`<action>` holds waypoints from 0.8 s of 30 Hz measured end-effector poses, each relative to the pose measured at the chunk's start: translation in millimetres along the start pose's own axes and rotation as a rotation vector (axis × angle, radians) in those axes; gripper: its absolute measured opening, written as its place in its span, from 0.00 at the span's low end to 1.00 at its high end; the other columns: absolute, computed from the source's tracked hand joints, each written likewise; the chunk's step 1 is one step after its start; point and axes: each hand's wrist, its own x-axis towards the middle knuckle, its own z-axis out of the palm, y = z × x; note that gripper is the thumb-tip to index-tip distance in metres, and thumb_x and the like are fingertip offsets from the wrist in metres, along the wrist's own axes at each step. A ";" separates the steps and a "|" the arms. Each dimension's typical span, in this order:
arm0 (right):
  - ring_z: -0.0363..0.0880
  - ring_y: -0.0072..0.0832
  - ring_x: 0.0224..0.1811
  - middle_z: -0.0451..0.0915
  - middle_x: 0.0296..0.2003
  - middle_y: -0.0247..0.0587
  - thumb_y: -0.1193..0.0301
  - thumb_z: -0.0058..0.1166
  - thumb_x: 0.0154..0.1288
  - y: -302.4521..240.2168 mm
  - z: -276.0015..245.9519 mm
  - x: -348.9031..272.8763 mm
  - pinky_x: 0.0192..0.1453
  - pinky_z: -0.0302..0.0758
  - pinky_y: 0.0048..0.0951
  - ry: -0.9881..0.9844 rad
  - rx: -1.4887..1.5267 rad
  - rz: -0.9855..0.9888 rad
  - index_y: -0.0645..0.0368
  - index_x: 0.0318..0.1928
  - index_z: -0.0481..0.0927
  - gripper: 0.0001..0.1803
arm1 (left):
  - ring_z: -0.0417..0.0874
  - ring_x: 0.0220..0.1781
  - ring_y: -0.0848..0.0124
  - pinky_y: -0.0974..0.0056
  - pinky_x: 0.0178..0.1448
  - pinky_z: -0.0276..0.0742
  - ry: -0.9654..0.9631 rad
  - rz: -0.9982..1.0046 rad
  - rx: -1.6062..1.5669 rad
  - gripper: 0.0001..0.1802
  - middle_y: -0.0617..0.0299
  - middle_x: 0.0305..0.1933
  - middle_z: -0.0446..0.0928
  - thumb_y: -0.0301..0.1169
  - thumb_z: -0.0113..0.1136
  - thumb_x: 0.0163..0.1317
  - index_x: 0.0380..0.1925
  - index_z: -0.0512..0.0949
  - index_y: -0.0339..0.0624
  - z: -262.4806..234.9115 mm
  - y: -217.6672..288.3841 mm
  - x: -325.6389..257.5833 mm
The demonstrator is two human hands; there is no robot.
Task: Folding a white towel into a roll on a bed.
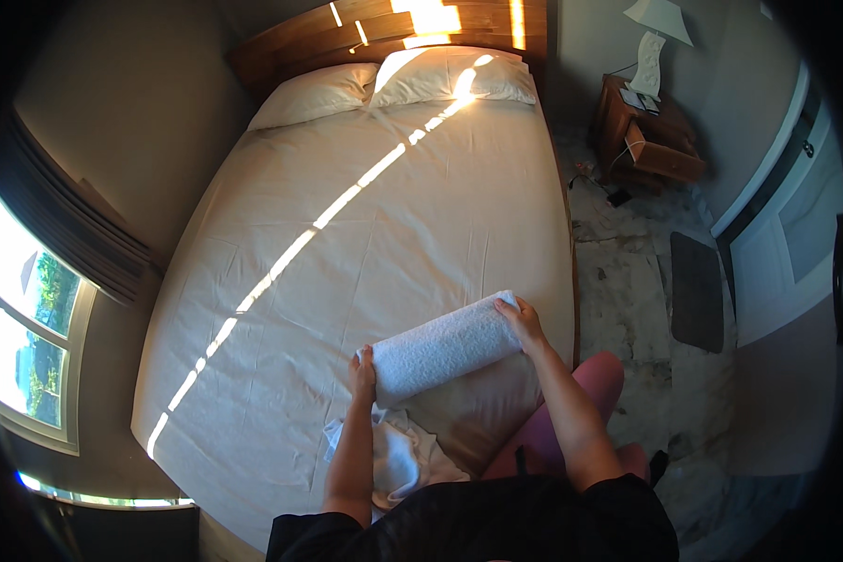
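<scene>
A rolled white towel [443,348] lies slantwise between my hands, its right end farther from me than its left. My left hand [363,375] is closed on the left end, thumb up at the edge. At the opposite end my right hand [523,324] grips the roll, fingers over the rim. Below the towel, beside my left forearm, a crumpled white cloth [398,459] rests on the bed, partly hidden by my arm and body. The bed [281,215] has a smooth beige sheet. Whether the roll touches the sheet, I cannot tell.
Two pillows [323,96] lean by the wooden headboard [492,23]. Right of the bed stand a nightstand [665,145] with its drawer pulled out and a white lamp [648,61]. A grey mat [696,292] lies near the door [796,215]. A window [42,361] is at left.
</scene>
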 end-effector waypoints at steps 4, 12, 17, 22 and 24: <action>0.76 0.20 0.34 0.80 0.32 0.32 0.62 0.58 0.61 11.7 -0.8 4.7 0.41 0.72 0.23 0.009 0.001 -0.003 0.61 0.38 0.81 0.14 | 0.77 0.48 0.59 0.61 0.53 0.70 0.036 0.332 0.305 0.17 0.50 0.43 0.78 0.37 0.57 0.61 0.44 0.75 0.36 -5.4 30.6 -8.0; 0.76 0.20 0.32 0.80 0.31 0.33 0.60 0.59 0.59 15.5 -8.0 10.0 0.39 0.72 0.25 0.040 -0.025 0.013 0.60 0.37 0.81 0.15 | 0.72 0.60 0.57 0.54 0.65 0.63 -0.293 1.220 0.665 0.21 0.52 0.56 0.73 0.30 0.54 0.60 0.54 0.72 0.39 84.8 103.3 -81.9; 0.77 0.21 0.34 0.80 0.32 0.34 0.61 0.59 0.60 15.7 0.2 8.3 0.41 0.72 0.24 0.052 -0.072 -0.112 0.61 0.37 0.80 0.15 | 0.73 0.59 0.58 0.54 0.64 0.64 -0.379 1.052 0.799 0.24 0.52 0.56 0.74 0.41 0.44 0.67 0.58 0.70 0.40 93.6 65.6 -36.4; 0.76 0.20 0.36 0.79 0.33 0.32 0.67 0.60 0.60 -1.1 -2.0 -12.3 0.43 0.72 0.24 -0.084 0.073 -0.135 0.60 0.40 0.78 0.11 | 0.74 0.57 0.53 0.54 0.60 0.68 -0.601 0.916 0.885 0.33 0.46 0.55 0.74 0.53 0.50 0.63 0.59 0.67 0.39 77.7 75.0 -26.2; 0.75 0.19 0.37 0.78 0.33 0.32 0.68 0.60 0.60 -26.6 0.3 -31.1 0.44 0.72 0.24 -0.161 0.071 -0.197 0.59 0.40 0.77 0.11 | 0.74 0.58 0.52 0.54 0.62 0.67 -0.691 0.818 0.896 0.37 0.45 0.56 0.74 0.55 0.55 0.58 0.60 0.67 0.39 61.6 94.2 -29.9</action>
